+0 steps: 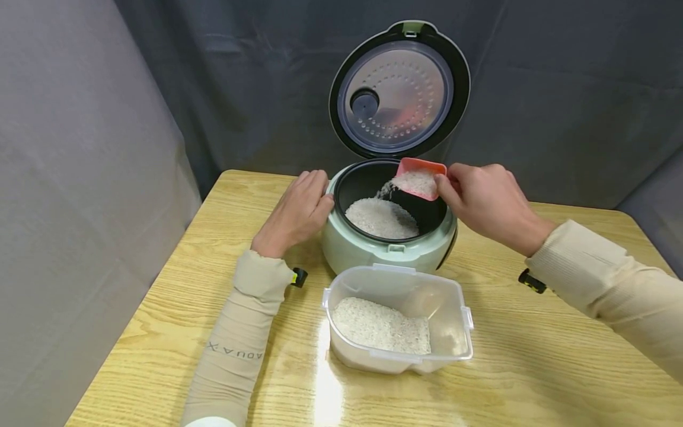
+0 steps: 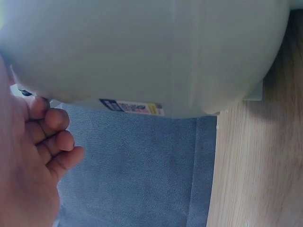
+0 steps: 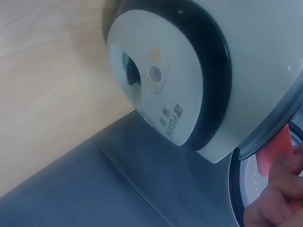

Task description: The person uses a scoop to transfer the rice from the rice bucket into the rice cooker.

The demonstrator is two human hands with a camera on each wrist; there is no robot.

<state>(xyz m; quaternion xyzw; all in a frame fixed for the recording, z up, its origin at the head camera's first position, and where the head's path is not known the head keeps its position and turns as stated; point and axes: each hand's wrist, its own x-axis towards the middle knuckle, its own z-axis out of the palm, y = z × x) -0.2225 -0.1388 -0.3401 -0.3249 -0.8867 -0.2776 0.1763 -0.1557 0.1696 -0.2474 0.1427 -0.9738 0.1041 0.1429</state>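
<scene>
A pale green rice cooker [image 1: 384, 249] stands with its lid [image 1: 397, 98] raised. White rice [image 1: 381, 218] is heaped in its dark inner pot [image 1: 352, 187]. My right hand [image 1: 488, 201] pinches a red scoop [image 1: 423, 164] over the pot, tilted left, and grains fall from its lip onto the heap. In the right wrist view, part of the scoop [image 3: 275, 150] shows beside the fingers. At the cooker's left rim, my left hand [image 1: 301, 207] grips with curled fingers; these fingers [image 2: 57, 120] also show in the left wrist view beside the cooker body [image 2: 142, 52].
A clear plastic bin [image 1: 445, 320] with more rice [image 1: 381, 326] sits in front of the cooker on the wooden table [image 1: 560, 356]. Dark grey cloth [image 1: 256, 83] hangs behind the table. A light grey cloth [image 1: 80, 178] is on the left.
</scene>
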